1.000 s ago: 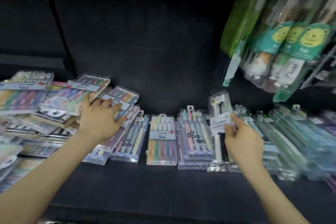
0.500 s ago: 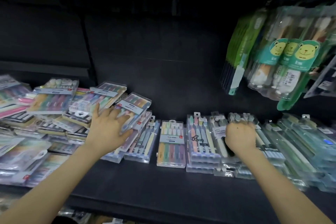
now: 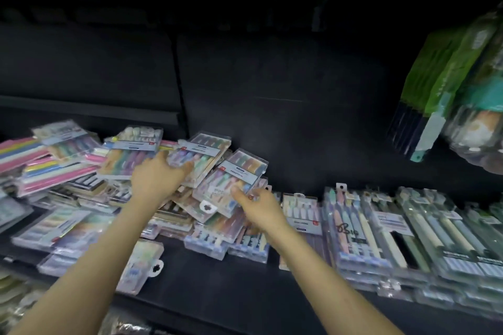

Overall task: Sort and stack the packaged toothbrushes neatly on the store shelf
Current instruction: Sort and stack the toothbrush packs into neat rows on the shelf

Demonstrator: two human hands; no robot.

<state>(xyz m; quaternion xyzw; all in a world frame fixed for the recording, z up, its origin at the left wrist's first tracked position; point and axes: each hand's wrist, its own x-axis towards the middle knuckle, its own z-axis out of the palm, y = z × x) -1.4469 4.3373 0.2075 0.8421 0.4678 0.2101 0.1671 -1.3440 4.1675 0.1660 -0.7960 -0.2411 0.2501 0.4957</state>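
Note:
A messy heap of clear toothbrush packs point(image 3: 81, 171) covers the left of the black shelf point(image 3: 223, 288). My left hand point(image 3: 156, 181) reaches into the heap and grips the near end of a tilted multicolour pack point(image 3: 202, 153) between thumb and fingers. My right hand point(image 3: 258, 205) is just to its right and pinches the lower corner of another tilted pack point(image 3: 231, 179) that lies on top of the heap. The picture is blurred by motion.
Flat rows of packs point(image 3: 353, 228) lie side by side on the right of the shelf. One loose pack point(image 3: 144, 264) sits near the front edge. Green packs point(image 3: 446, 84) hang from pegs at upper right. Another shelf runs overhead.
My right hand let go of the packs at the right and moved left to the heap. My left hand shifted up onto a higher pack. The view panned left.

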